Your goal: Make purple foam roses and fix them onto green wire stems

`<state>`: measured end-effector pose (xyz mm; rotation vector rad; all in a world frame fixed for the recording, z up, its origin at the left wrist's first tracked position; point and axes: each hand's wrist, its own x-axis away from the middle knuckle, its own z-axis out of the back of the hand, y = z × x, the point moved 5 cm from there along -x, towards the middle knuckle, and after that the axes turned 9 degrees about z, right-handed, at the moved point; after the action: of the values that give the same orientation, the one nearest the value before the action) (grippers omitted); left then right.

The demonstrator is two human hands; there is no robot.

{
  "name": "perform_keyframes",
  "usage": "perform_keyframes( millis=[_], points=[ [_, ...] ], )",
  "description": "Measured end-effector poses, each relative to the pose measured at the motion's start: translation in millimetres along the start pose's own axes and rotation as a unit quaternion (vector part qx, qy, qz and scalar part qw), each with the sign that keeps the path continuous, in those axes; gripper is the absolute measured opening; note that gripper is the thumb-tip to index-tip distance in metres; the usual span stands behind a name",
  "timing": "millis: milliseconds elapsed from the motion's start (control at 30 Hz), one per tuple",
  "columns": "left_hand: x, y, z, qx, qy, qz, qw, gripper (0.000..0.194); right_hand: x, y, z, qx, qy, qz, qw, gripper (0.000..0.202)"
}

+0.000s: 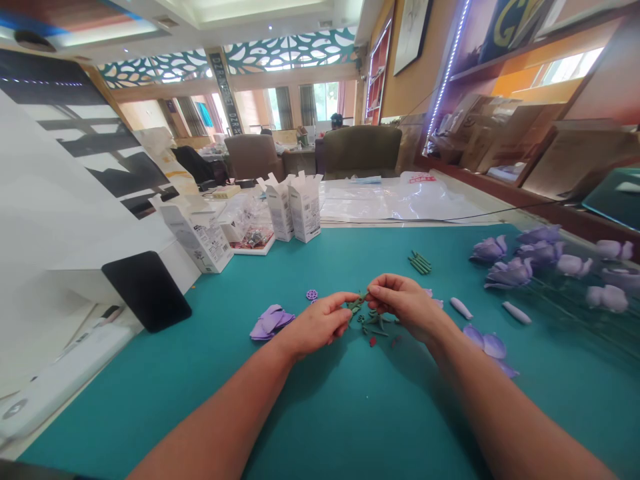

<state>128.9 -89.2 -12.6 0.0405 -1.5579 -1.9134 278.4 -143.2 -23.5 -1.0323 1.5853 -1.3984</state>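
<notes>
Near the middle of the teal mat [320, 413], my left hand [323, 323] pinches a small green leafy piece [356, 307]. My right hand [397, 300] is closed at the upper end of that same piece, its fingertips almost meeting the left ones. Beneath and between the hands lie more green parts [377, 321] and a small red piece [373, 341]. Purple petals [271, 323] are piled left of my left hand, with a purple round openwork part [311, 295] above them. Beyond my right hand is a bunch of green stem pieces [419, 262].
Purple flowers [509, 272] on stems lie at the right, near two pale purple buds [461, 308] and loose petals [494, 345]. White boxes [305, 210] and a tray [255, 249] stand at the back left. A black tablet [147, 291] leans at the left.
</notes>
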Motion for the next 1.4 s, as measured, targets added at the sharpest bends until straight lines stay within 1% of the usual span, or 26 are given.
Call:
perform_keyframes(
  millis=[200,467,733,1133,1267,1400],
  points=[
    [0.1,0.9,0.6,-0.035,0.009,-0.011,0.999,0.045,0.3,-1.2,0.0,0.005,0.001,-0.002,1.0,0.036],
    [0.7,2.0,-0.3,-0.038,0.014,-0.01,0.999,0.046,0.8,-2.1,0.0,0.012,-0.005,0.006,1.0,0.034],
    [-0.8,-0.8,-0.1,-0.015,0.001,-0.013,1.0,0.045,1.1,-2.6,-0.3,0.016,-0.013,0.01,1.0,0.033],
    [0.5,-1.6,-3.0,0.052,-0.027,0.008,0.998,0.044,2.4,-7.9,-0.7,0.021,-0.028,0.019,0.999,0.032],
    [0.7,-1.8,-3.2,0.057,-0.042,0.013,0.997,0.044,2.5,-7.8,0.1,0.032,-0.036,0.031,0.998,0.03],
    [0.9,-1.7,-2.8,0.051,-0.037,0.01,0.998,0.043,3.4,-10.3,-0.6,0.051,-0.037,0.039,0.997,0.029]
  ],
)
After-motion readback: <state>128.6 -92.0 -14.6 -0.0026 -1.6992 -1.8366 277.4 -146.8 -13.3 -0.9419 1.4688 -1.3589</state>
